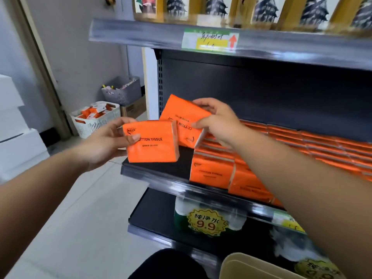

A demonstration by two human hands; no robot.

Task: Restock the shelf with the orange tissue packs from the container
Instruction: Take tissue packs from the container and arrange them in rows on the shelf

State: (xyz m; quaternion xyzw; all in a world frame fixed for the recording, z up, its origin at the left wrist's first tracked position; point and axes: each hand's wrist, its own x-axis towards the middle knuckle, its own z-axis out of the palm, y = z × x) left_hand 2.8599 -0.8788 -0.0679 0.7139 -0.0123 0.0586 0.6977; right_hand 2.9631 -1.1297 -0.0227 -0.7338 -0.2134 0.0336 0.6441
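**Desk:** Closest to the lens, what do you have?

**Operator:** Dark cloth (167,264) at the bottom edge and a tan rounded thing (251,266) beside it that I cannot identify. Both are below the middle shelf (173,168).

**Desk:** And the hands?

**Operator:** Both are gripping. My left hand (108,141) holds an orange tissue pack (153,143) upright at that shelf's left front corner, thumb across the printed face. I cannot tell whether its bottom edge touches the shelf. My right hand (219,121) pinches a second pack (181,119), tilted, above the shelf and just behind the first.

**Desk:** Stock already up?

**Operator:** Rows of orange packs (302,146) fill the shelf to the right of the bare black patch at its left end.

**Desk:** Where is the container?

**Operator:** A white basket (96,117) stands on the floor beyond the shelf's left end, with orange packs inside. A grey basket (122,90) sits behind it.

**Desk:** Anything else near the shelf?

**Operator:** Under it is a wrapped bundle of bottles (207,220) marked 9.9. Above it is a price tag (210,40) with a red arrow, under gold boxes (265,11).
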